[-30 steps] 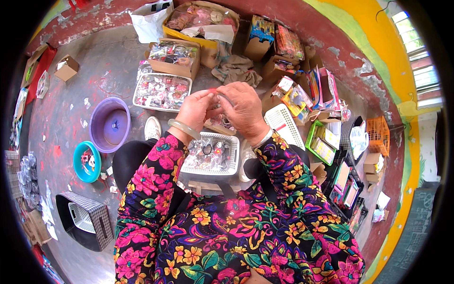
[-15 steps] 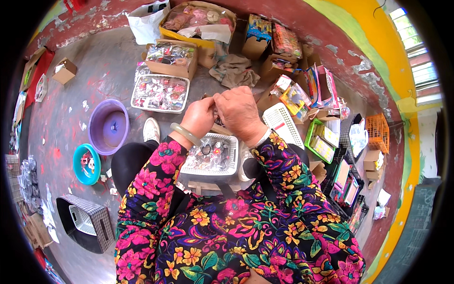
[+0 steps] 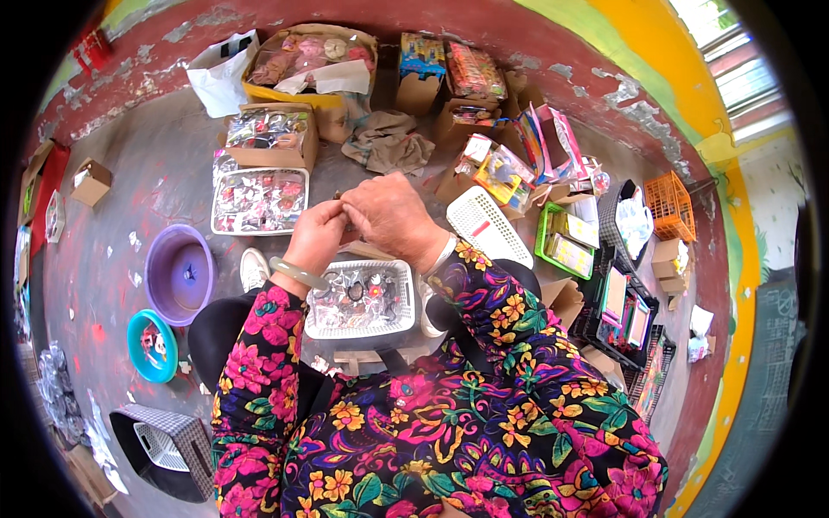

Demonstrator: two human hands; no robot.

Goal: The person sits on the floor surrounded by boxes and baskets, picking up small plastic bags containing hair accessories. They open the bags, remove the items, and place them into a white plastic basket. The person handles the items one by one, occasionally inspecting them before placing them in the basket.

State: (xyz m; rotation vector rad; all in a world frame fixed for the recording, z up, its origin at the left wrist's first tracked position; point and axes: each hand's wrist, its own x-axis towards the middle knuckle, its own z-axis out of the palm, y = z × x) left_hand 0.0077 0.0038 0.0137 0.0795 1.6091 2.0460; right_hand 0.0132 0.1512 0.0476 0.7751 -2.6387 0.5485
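My left hand (image 3: 318, 235) and my right hand (image 3: 390, 216) are pressed together above a white slotted basket (image 3: 399, 320) that rests between my knees. The basket holds several small packets with dark and coloured bits inside. Both hands pinch a small item between the fingertips; the fingers hide it, so I cannot tell what it is. A pale green bangle (image 3: 298, 273) sits on my left wrist. Both sleeves are black with bright flowers.
A white tray of small packets (image 3: 259, 200) lies ahead on the grey floor, with a cardboard box (image 3: 271, 136) behind it. A purple basin (image 3: 179, 274) and a teal bowl (image 3: 152, 345) stand at left. A white lid (image 3: 488, 226), green crate (image 3: 566, 242) and orange basket (image 3: 670, 205) are at right.
Both hands have dropped slightly toward the basket while staying joined, and the right hand now covers more of the left fingertips.
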